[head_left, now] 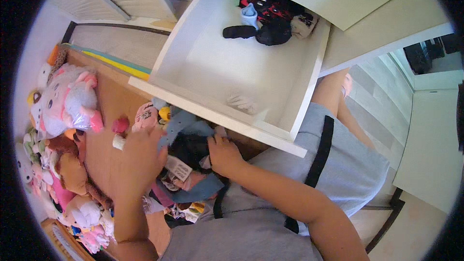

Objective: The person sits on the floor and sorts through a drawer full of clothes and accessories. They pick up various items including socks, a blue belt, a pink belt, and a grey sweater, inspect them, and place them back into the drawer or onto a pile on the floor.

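Black and grey-blue cloth pile (189,148) sits before the open white drawer (212,115). Right hand (225,157) curled at its edge, probably steadying; left hand (140,157) blurred alongside. Can't tell either's finger grip.

The person's right hand (224,157) curls at the edge of a dark cloth (191,146) in a heap of small garments (198,189); its grip is unclear. The blurred left hand (140,157) is at the heap's left side. Beyond, an open white drawer (208,75) holds dark socks (273,32). Plush toys (72,99) line the left.
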Action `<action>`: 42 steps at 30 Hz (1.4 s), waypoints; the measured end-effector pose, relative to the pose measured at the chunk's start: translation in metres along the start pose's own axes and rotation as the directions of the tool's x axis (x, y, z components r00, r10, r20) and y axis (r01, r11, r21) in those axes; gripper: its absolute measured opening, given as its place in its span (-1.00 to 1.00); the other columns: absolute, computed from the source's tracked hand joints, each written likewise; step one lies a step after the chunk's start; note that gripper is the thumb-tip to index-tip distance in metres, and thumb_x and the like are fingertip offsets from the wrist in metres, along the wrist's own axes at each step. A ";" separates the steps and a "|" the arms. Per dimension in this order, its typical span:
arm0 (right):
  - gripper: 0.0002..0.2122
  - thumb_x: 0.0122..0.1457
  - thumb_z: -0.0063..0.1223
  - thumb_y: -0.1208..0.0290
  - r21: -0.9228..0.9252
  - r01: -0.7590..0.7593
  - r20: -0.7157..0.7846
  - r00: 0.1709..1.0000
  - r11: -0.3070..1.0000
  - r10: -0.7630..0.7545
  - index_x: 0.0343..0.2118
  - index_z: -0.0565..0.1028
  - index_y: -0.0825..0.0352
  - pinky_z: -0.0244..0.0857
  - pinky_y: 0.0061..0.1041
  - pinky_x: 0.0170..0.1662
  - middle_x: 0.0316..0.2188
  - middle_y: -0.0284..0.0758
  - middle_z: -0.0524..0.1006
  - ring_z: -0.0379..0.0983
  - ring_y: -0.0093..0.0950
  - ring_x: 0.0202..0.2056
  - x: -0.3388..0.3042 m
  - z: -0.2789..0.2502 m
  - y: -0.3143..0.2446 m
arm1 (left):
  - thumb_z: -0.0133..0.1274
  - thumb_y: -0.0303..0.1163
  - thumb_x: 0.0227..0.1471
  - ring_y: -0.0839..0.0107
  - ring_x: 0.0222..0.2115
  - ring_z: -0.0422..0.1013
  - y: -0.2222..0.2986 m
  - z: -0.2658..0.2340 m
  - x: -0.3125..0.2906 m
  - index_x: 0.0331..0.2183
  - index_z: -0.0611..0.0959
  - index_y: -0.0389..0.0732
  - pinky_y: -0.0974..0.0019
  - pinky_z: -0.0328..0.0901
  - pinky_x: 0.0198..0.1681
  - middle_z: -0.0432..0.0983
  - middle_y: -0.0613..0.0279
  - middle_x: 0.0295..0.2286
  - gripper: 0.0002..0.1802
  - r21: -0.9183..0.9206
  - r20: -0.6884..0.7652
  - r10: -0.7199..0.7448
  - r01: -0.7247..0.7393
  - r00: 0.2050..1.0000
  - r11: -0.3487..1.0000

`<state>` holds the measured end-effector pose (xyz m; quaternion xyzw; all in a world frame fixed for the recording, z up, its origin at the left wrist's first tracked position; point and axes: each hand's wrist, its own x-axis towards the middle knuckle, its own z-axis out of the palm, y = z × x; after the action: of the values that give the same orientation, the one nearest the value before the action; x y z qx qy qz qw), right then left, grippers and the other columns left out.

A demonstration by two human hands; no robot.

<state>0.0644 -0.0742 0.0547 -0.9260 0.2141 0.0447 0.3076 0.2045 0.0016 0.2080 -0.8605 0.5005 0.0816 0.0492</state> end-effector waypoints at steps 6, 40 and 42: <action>-0.61 -0.18 -0.14 0.42 -0.315 0.061 -0.299 0.941 0.947 -0.160 -0.20 0.28 0.43 0.18 -0.30 -0.22 -0.26 -0.14 0.28 0.26 -0.29 -0.24 0.019 0.006 0.015 | 0.02 -0.39 -0.32 0.13 -0.35 0.30 0.066 0.008 0.152 -0.31 0.41 -0.15 0.18 0.23 -0.33 0.31 0.06 -0.35 -0.63 -0.192 0.239 0.587 -0.555 0.774 0.810; -0.36 -0.16 -0.02 0.13 -0.180 -0.531 -0.518 0.767 0.828 0.380 0.03 0.02 0.10 -0.20 -0.06 0.01 0.04 -0.06 -0.09 -0.13 0.00 0.02 0.183 -0.206 0.201 | 0.07 -0.14 -0.46 -0.02 0.04 -0.24 0.113 0.082 0.400 -0.02 0.16 0.20 -0.29 -0.10 -0.11 -0.24 0.20 0.06 -0.18 -0.063 0.257 0.157 -0.146 0.954 0.987; -0.34 -0.18 -0.01 0.09 -0.142 -0.549 -0.528 0.746 0.824 0.406 0.04 -0.02 -0.03 -0.25 0.00 0.01 0.05 -0.11 -0.10 -0.17 0.00 0.03 0.190 -0.201 0.210 | 0.09 -0.15 -0.48 -0.03 0.04 -0.23 0.110 0.075 0.365 -0.05 0.19 0.27 -0.26 -0.07 -0.11 -0.22 0.20 0.05 -0.19 -0.043 0.347 0.200 -0.198 0.916 0.979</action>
<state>0.1379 -0.4137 0.0609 -0.8550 0.5061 -0.0753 0.0848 0.2791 -0.3522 0.0649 -0.7770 0.5684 0.2395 0.1257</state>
